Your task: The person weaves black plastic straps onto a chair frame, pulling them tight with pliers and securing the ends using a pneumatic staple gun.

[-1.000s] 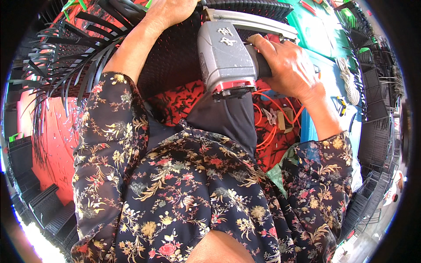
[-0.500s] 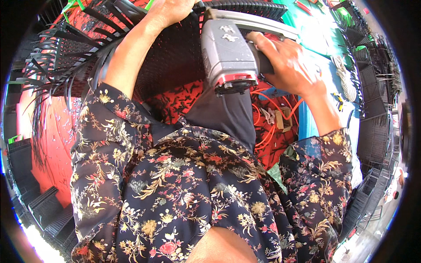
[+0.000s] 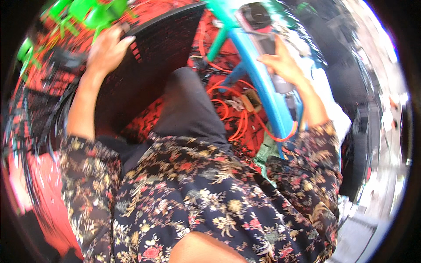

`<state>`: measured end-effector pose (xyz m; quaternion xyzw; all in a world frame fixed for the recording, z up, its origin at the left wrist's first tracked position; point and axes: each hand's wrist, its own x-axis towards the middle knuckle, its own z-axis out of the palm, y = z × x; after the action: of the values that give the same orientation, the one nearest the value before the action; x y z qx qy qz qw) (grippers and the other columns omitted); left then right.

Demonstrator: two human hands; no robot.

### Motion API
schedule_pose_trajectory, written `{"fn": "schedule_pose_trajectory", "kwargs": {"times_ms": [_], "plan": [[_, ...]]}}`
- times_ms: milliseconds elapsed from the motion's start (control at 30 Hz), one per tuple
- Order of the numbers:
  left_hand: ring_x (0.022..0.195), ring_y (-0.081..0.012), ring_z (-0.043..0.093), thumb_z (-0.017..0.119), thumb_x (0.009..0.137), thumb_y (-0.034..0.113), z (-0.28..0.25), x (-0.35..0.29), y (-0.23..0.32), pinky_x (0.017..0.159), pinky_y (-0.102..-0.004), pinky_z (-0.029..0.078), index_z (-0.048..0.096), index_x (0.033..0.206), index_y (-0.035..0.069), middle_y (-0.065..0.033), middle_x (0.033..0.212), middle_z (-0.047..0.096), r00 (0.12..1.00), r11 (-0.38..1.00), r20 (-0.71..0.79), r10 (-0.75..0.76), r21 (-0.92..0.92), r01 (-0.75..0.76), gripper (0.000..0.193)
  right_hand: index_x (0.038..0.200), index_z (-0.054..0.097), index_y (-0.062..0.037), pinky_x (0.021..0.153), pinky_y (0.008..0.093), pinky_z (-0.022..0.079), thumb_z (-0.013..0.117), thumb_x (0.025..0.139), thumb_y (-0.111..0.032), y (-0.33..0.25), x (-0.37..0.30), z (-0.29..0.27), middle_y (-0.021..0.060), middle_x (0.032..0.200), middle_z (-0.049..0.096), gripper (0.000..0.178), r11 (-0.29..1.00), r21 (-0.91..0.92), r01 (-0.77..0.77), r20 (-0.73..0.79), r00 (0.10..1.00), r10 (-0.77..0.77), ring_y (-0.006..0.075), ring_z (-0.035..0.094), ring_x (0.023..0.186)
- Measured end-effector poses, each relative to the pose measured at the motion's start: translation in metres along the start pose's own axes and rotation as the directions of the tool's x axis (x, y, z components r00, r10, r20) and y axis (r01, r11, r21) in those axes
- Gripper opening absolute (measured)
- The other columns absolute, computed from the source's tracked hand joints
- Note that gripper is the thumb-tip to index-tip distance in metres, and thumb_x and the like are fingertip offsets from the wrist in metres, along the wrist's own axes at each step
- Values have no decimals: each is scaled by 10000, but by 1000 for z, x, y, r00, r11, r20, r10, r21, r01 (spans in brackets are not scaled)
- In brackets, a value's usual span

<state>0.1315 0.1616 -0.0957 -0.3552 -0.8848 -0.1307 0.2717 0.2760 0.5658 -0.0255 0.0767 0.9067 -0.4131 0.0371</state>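
Observation:
My left hand [image 3: 104,53] closes on the upper left edge of a black woven panel [image 3: 162,48], its thumb on the near side. The panel leans upright in front of my bent knee. Off to the right, my right hand [image 3: 285,63] is around a grey pneumatic staple gun [image 3: 263,42], thumb across the body. Its round black cap points away from me, and its handle end hangs toward the orange air hose [image 3: 280,138]. The gun is over a blue bench [image 3: 252,57]; blur hides whether it rests there. Some fingers are hidden.
Green chairs [image 3: 98,15] stand far left. Loose black strips [image 3: 39,98] hang at the left. A small cardboard box [image 3: 251,101] and black scraps lie on the red floor [image 3: 144,125]. Black woven pieces [image 3: 355,87] are stacked on the right.
The staple gun has moved from above the panel to the right over the blue bench, in my right hand. My left hand has moved left and lower along the panel; the view has shifted.

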Motion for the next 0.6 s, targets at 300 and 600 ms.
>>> {"fn": "schedule_pose_trajectory", "kwargs": {"times_ms": [300,600], "plan": [[862,-380,629,651,890,112,-35,-11,9,771,-418,487,611,1007,-26,-198,926,645,975,924,139,-173,-320,210,185,1303,406,-10,900,449,500,709,791,-303,120,30,21,250,1114,654,664,720,-609,-332,-349,928,133,382,635,1063],[923,-347,643,643,903,98,-46,-23,14,835,-385,496,627,1101,-30,-185,1019,661,984,962,78,-157,-213,171,235,1226,630,-156,882,437,506,526,897,-201,174,-12,-101,156,1123,677,347,736,-545,-401,-625,779,-38,359,655,1015]]}}
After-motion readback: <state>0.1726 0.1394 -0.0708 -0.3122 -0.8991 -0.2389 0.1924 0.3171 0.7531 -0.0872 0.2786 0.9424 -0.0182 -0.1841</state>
